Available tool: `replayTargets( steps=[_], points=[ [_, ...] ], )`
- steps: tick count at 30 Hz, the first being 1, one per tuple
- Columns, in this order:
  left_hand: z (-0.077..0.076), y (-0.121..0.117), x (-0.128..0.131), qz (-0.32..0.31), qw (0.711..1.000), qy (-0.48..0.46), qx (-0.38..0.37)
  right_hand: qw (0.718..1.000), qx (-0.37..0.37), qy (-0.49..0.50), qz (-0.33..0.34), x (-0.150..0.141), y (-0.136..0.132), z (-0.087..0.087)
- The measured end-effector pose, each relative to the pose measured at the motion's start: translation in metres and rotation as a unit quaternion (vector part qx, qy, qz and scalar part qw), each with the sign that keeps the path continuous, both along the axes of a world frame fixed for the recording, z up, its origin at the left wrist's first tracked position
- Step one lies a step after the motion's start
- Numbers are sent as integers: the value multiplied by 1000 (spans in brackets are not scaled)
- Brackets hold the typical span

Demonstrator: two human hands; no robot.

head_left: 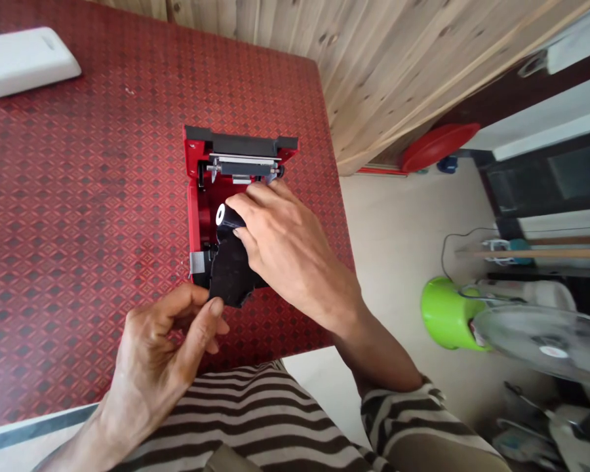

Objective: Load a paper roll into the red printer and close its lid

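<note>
A small red printer (196, 203) lies open on the red patterned table (78, 196), its black and metal lid part at the far end. My right hand (285, 252) reaches into it, fingers wrapped round a black ribbon roll (226, 219) with a white core. A loose black ribbon sheet (231, 272) hangs from the roll toward me. My left hand (162, 347) pinches the near lower edge of that sheet between thumb and fingers.
A white flat device (24, 60) lies at the table's far left corner. Right of the table on the floor stand a green bucket (447, 314), a fan (541, 341) and a red basin (437, 145). Wooden wall panelling runs behind.
</note>
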State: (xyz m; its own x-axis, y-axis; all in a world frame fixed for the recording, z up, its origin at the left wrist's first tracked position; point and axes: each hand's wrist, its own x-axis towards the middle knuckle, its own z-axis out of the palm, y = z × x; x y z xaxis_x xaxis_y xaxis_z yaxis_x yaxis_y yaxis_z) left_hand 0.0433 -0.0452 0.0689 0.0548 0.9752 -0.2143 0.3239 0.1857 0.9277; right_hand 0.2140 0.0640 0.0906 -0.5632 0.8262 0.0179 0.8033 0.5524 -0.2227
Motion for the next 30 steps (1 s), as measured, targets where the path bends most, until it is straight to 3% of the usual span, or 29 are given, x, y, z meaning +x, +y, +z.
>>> replayTargets(
  steps=[4,10,18,24,30],
  points=[
    [0,8,5,1,995,86,48,997,14,-67,-43,-9,-3,3],
    [3,9,2,-18,990,125,60,995,13,-93,-38,-22,-10,8],
    [15,22,7,-29,957,254,134,991,-49,-120,-28,-31,7,3],
    [22,37,16,-48,930,356,79,987,-80,-141,-16,-30,22,-3],
    [22,42,18,-68,911,405,21,995,-59,-80,24,-16,19,-11]
  ],
)
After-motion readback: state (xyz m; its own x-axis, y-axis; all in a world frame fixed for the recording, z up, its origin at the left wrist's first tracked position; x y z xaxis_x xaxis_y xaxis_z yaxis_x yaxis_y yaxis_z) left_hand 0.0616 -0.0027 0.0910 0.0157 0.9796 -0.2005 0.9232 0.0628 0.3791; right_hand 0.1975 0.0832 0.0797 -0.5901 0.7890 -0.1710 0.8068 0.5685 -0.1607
